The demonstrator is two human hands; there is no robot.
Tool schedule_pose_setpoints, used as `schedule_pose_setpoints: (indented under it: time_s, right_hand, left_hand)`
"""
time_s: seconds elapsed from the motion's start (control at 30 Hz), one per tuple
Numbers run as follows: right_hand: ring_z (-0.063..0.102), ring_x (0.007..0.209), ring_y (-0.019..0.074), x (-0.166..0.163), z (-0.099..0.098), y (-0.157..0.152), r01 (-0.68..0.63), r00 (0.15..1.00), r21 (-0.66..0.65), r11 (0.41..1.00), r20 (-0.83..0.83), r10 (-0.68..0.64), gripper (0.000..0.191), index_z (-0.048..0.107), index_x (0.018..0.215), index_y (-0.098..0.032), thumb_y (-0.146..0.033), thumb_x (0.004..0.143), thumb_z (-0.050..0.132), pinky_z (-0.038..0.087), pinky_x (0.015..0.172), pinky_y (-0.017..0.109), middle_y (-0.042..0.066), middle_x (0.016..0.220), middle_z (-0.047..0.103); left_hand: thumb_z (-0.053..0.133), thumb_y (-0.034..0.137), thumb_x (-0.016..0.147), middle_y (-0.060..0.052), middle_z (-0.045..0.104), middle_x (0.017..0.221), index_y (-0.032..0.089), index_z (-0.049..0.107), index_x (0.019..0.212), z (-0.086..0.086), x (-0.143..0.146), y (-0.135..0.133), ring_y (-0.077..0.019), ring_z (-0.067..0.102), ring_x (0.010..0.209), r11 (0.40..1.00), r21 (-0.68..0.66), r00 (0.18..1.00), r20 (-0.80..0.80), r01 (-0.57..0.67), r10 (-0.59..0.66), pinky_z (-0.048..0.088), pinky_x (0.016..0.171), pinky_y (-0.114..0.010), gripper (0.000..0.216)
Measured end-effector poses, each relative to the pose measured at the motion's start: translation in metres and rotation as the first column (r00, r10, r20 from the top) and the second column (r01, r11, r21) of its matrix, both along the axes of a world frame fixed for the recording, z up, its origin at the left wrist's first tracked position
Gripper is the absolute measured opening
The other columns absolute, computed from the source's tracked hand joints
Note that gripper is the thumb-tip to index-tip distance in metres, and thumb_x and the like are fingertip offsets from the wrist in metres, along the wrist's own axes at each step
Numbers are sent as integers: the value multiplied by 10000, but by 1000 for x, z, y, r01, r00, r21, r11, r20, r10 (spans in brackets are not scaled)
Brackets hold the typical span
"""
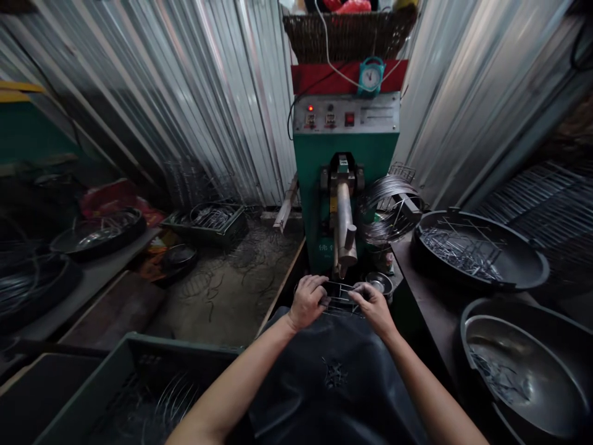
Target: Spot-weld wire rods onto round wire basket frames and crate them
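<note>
Between my hands is a small frame of thin metal wire, with crossing pieces. My left hand is closed on its left end, fingers curled over the wire. At its right end my right hand pinches the wire between thumb and fingers. The frame sits just under the electrode arm of a green spot welding machine; whether it touches the tip I cannot tell. Below, a dark apron covers my lap, and a little heap of short wire pieces lies on it.
On the right bench stand a black pan of cut wires and a deeper metal bowl with small pieces. Wire coils hang beside the machine. A green crate stands at lower left; another wire-filled crate is farther back.
</note>
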State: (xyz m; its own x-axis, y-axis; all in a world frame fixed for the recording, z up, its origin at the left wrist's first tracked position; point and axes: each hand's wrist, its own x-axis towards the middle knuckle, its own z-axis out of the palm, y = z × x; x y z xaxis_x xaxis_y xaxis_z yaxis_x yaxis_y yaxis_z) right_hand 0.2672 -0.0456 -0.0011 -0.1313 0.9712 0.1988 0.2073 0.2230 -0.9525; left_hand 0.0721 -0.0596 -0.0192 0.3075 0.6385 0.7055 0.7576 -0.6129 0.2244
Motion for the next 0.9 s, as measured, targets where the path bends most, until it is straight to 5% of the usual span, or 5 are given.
schedule_pose_setpoints:
  time_s: [0.67,0.9]
  right_hand:
    - [493,681,146,-1,-1,25,11,1000,42,999,14,-12,217,529,627,-185,-352,713,638,381,656,264,-9,675,521]
    - [476,663,143,-2,-1,31,-5,1000,-37,999,19,6,243,535,629,-185,-394,697,637,374,641,261,-15,658,508]
  left_hand:
    - [573,144,746,-94,617,1041,182,544,705,-16,5,30,-215,536,1029,999,41,997,72,0,-3,394,950,-449,64]
    - [570,154,744,-86,618,1046,187,543,705,-17,3,35,-216,543,1022,1000,2,997,79,-5,5,391,945,-447,58]
